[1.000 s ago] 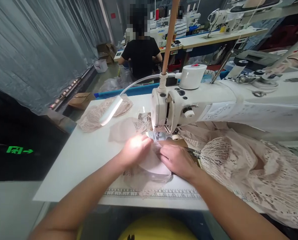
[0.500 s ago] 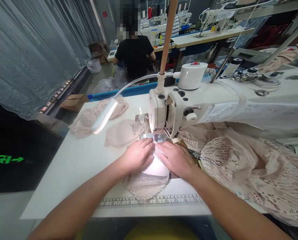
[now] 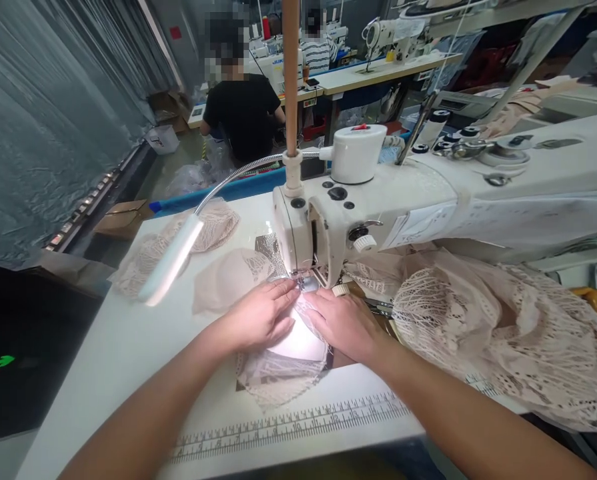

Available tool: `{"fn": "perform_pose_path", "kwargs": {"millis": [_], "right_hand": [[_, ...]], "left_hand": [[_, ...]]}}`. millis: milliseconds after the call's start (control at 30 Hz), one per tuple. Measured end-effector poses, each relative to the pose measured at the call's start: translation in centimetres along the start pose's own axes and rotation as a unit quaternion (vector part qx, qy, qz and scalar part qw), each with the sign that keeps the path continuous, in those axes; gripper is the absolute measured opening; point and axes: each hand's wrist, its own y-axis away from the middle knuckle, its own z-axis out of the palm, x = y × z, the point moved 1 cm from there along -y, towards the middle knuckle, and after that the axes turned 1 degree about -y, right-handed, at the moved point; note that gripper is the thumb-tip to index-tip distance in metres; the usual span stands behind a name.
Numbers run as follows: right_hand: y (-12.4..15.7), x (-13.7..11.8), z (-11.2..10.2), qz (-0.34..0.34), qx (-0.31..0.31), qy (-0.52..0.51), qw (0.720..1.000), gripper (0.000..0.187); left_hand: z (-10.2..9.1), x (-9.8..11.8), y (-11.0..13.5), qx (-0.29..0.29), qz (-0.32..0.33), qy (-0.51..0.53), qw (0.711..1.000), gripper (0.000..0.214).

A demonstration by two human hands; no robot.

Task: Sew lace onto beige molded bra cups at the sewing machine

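Fabric [image 3: 299, 341] beneath left hand [image 3: 256, 313], right hand [image 3: 345, 323]

Left side: my left hand [image 3: 261, 313] could slide outward across bare table [image 3: 118, 353]; the lamp [image 3: 173, 260] hangs over the far left, in the way of a lift there
Ahead: the machine head [image 3: 298, 227] stands just beyond both my hands and blocks a forward reach
Right side: a metal tool [image 3: 379, 307] lies just beside my right hand [image 3: 345, 320]; the lace heap [image 3: 498, 327] crowds the table past it
Near edge: room along the ruler [image 3: 288, 430], between my arms [image 3: 168, 393]
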Motion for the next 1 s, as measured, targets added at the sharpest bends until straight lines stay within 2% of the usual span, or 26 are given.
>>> {"fn": "perform_pose_path", "kwargs": {"millis": [100,233,367,567,1000], "right_hand": [[0.0,0.1,-0.3,0.005,0.003,-0.027,1.000,0.027],[0.4,0.6,-0.4,-0.004,0.027,-0.061,0.998,0.032],[0.7,0.8,-0.5,-0.026,0.041,-0.070,0.996,0.036],[0.8,0.6,0.0,-0.089,0.053,-0.047,0.994,0.027],[0.9,0.7,0.3,-0.098,0.061,-0.065,0.991,0.026]], "left_hand": [[-0.7,-0.4,0.0,-0.011,0.010,-0.017,1.000,0.044],[-1.4,0.1,0.3,0.014,0.009,-0.062,0.998,0.035],[-0.6,1.3,0.6,0.056,0.024,-0.039,0.997,0.029],[0.8,1.8,0.5,0.087,0.015,-0.024,0.996,0.024],[1.1,1.7,0.6,0.104,0.018,0.012,0.994,0.025]]}}
